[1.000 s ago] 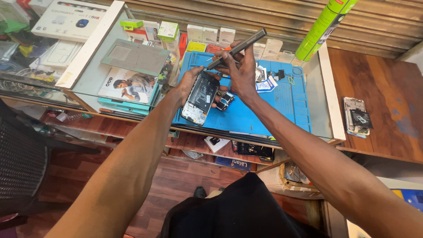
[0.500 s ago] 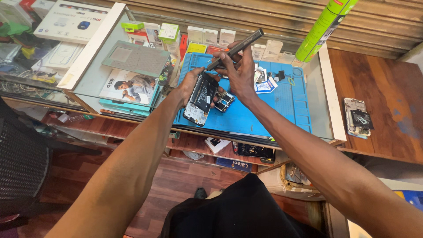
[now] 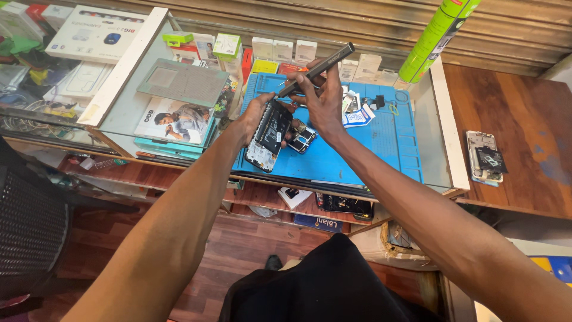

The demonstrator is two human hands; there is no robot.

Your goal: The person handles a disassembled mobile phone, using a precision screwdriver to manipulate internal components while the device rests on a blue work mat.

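Two hands on one job, head view only: left hand [image 3: 253, 116] grips the opened phone [image 3: 269, 134] by its left edge, fingers wrapped round it, tilted up off the blue work mat [image 3: 381, 149] at the near-left part of the mat. Right hand [image 3: 325, 98] pinches a grey pen-style screwdriver [image 3: 316, 70], fingers closed on the barrel, tip angled down at the phone's far end. Reads as screw work on the exposed inside, mid-step; can't tell if a screw is going in or coming out. Next move likely needs the tip seated square in a tiny head and the phone kept steady. A loose dark part [image 3: 302, 140] lies on the mat just right of the phone. Containers: glass display case [image 3: 122, 110] left holds boxed accessories under the glass; small boxes [image 3: 280, 50] line the far edge. Another stripped phone [image 3: 485, 156] sits well apart on the wooden counter [image 3: 524, 119] right.
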